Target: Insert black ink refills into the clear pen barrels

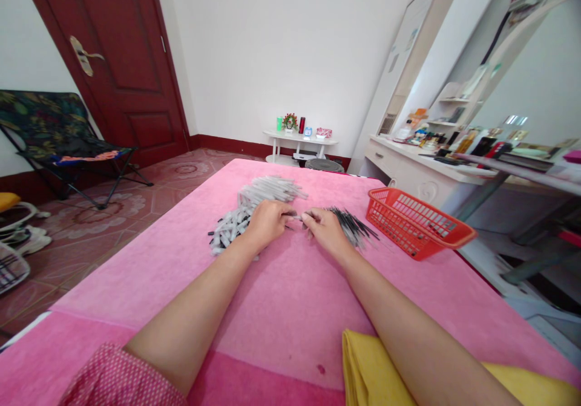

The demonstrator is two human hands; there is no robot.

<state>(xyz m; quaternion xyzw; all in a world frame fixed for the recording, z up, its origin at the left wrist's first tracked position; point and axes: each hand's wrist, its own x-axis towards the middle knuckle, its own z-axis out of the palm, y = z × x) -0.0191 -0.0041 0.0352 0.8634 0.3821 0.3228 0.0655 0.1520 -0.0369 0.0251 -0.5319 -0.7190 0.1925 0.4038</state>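
My left hand (pixel 267 219) and my right hand (pixel 323 227) meet over the pink table cover (pixel 281 297), fingers pinched together on a small grey pen part (pixel 297 216) held between them. A heap of grey pen barrels (pixel 254 203) lies just behind and left of my left hand. A bundle of thin black refills (pixel 351 224) lies right beside my right hand. Both forearms stretch across the cover.
A red plastic basket (pixel 415 221) stands at the table's right edge. A yellow cloth (pixel 363 363) lies under my right forearm. Beyond are a dark red door (pixel 113 61), a folding chair (pixel 54 134), a small white table (pixel 299 140) and a white dresser (pixel 422 164).
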